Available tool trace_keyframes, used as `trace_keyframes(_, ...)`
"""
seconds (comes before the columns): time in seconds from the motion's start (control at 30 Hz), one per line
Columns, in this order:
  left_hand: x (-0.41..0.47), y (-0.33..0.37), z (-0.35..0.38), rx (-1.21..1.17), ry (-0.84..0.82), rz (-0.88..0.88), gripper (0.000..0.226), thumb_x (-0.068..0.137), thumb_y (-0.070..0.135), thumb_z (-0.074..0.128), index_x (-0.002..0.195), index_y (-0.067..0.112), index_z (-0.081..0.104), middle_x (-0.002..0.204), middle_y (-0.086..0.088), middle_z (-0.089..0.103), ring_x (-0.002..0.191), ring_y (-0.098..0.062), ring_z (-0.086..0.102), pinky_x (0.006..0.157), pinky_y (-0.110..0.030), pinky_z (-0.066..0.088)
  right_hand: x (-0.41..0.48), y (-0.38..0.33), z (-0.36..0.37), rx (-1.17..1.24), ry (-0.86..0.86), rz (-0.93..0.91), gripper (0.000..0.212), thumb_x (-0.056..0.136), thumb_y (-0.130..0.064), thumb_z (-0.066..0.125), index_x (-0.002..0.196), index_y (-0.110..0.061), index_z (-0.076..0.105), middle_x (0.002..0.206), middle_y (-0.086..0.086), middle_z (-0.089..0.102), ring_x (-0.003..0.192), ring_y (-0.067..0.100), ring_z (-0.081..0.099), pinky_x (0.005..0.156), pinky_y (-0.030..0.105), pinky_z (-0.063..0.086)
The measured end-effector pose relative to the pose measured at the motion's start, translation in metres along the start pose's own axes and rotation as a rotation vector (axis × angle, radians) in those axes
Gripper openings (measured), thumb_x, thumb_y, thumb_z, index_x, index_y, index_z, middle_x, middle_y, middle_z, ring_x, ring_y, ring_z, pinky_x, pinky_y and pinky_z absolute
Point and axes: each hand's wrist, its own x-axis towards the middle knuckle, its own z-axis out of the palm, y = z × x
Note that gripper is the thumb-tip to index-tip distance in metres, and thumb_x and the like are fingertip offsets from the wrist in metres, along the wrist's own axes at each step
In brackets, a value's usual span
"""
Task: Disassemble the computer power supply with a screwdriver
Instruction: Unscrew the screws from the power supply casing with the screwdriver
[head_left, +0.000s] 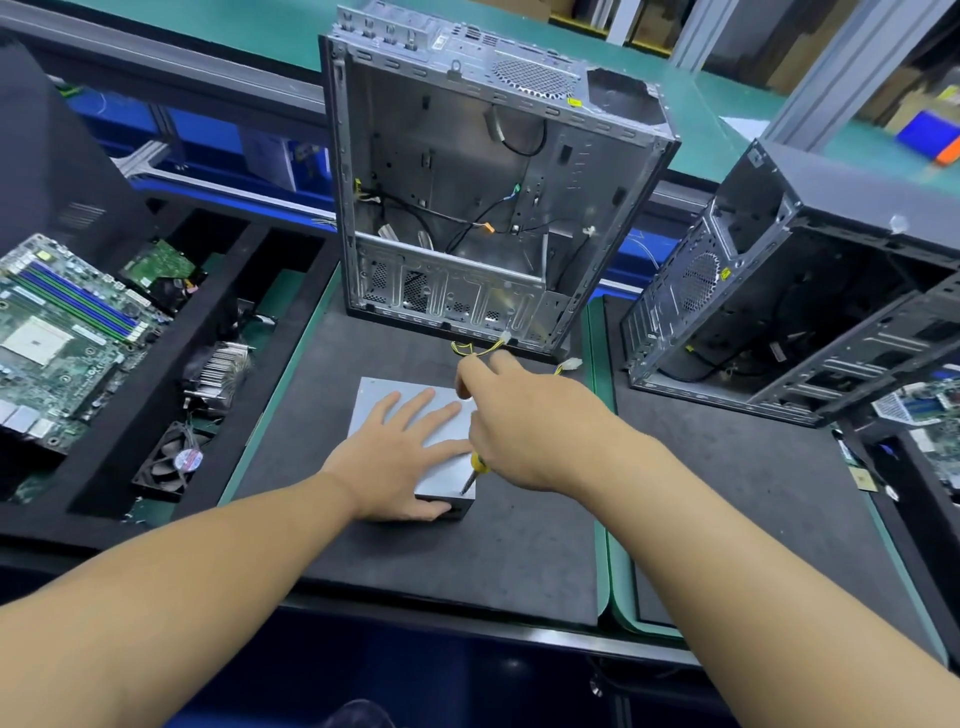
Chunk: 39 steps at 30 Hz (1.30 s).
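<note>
I pressed my left hand (395, 452) flat, fingers spread, on the power supply (375, 400) at the frame's centre. My right hand (524, 431) gripped the screwdriver (477, 467), tip at its lower-right corner. To my mind the step wanted a square tip and firm downward pressure.
</note>
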Motion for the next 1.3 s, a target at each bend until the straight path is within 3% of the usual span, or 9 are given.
trace_keyframes(0.1,0.002,0.002,-0.005,-0.013,0.003,0.047,0.08,0.076,0.08,0.045,0.141,0.037,0.028,0.154,-0.006,0.036,0.143,-0.039,0.028,0.111,-0.064,0.026,-0.002,0.001,-0.002,0.132,-0.03,-0.036,0.03,0.088,-0.03,0.05,0.115,-0.024,0.041,0.116,-0.002,0.034,0.106,0.022,0.037,0.075,0.039,0.043)
trace_keyframes(0.2,0.001,0.0,-0.003,0.011,0.092,0.218,0.074,0.081,0.075,0.045,0.141,0.032,0.039,0.145,-0.001,0.038,0.136,-0.029,0.034,0.107,-0.06,0.035,-0.001,-0.002,0.0,0.057,0.009,0.06,0.031,0.098,-0.046,0.037,0.116,-0.021,0.039,0.115,0.002,0.04,0.093,0.029,0.044,0.073,0.041,0.042)
trace_keyframes(0.37,-0.003,-0.002,-0.004,-0.017,0.165,0.239,0.058,0.09,0.069,0.043,0.138,0.035,0.043,0.145,0.005,0.04,0.133,-0.023,0.045,0.107,-0.056,0.038,0.002,-0.003,0.0,0.032,0.022,-0.007,0.019,0.098,-0.024,0.04,0.115,-0.018,0.039,0.115,0.004,0.048,0.091,0.032,0.051,0.07,0.04,0.04)
trace_keyframes(0.57,-0.004,-0.001,-0.007,-0.068,0.157,0.207,0.056,0.093,0.065,0.042,0.139,0.035,0.04,0.143,0.009,0.046,0.132,-0.02,0.047,0.109,-0.054,0.038,0.003,-0.003,-0.001,0.009,0.016,0.056,0.02,0.097,-0.039,0.035,0.104,-0.021,0.039,0.117,0.003,0.05,0.102,0.031,0.052,0.074,0.04,0.038)
trace_keyframes(0.73,-0.002,-0.004,-0.007,-0.165,0.037,0.143,0.054,0.093,0.072,0.03,0.14,0.046,0.035,0.154,0.022,0.028,0.145,-0.011,0.023,0.119,-0.049,0.015,0.004,-0.003,0.004,0.046,0.044,-0.008,0.011,0.097,-0.023,0.04,0.106,-0.018,0.044,0.115,0.004,0.05,0.097,0.032,0.053,0.08,0.044,0.047)
trace_keyframes(0.9,0.012,-0.007,-0.026,-0.613,-0.163,0.016,0.037,0.083,0.037,0.071,0.115,0.046,0.056,0.119,0.06,0.023,0.136,0.007,0.024,0.12,-0.042,-0.001,-0.002,0.001,0.005,0.063,0.007,0.019,0.013,0.094,-0.035,0.044,0.101,-0.025,0.044,0.119,0.0,0.046,0.102,0.023,0.042,0.078,0.04,0.042)
trace_keyframes(1.07,0.008,0.009,-0.021,-0.717,-0.14,-0.097,0.015,0.078,0.032,0.075,0.088,0.042,0.07,0.15,0.034,0.028,0.145,0.007,0.011,0.118,-0.036,-0.011,-0.001,0.005,0.009,0.046,0.058,0.027,0.012,0.099,-0.025,0.039,0.108,-0.018,0.045,0.111,0.007,0.053,0.092,0.034,0.055,0.078,0.045,0.049)
trace_keyframes(1.2,0.004,0.013,-0.019,-0.744,-0.086,-0.138,0.005,0.076,0.04,0.076,0.078,0.043,0.073,0.136,0.049,0.028,0.141,0.014,0.012,0.117,-0.029,-0.01,-0.001,0.007,0.005,0.095,-0.019,0.007,0.024,0.088,-0.016,0.046,0.111,-0.023,0.047,0.119,0.002,0.041,0.097,0.022,0.034,0.083,0.046,0.046)
trace_keyframes(1.3,0.004,0.017,-0.017,-0.753,-0.01,-0.176,0.008,0.069,0.041,0.077,0.072,0.046,0.072,0.117,0.058,0.035,0.126,0.024,0.025,0.112,-0.023,-0.01,-0.002,0.002,0.009,0.087,0.024,0.036,0.018,0.09,-0.024,0.046,0.107,-0.023,0.048,0.116,0.002,0.043,0.086,0.028,0.048,0.069,0.038,0.042)
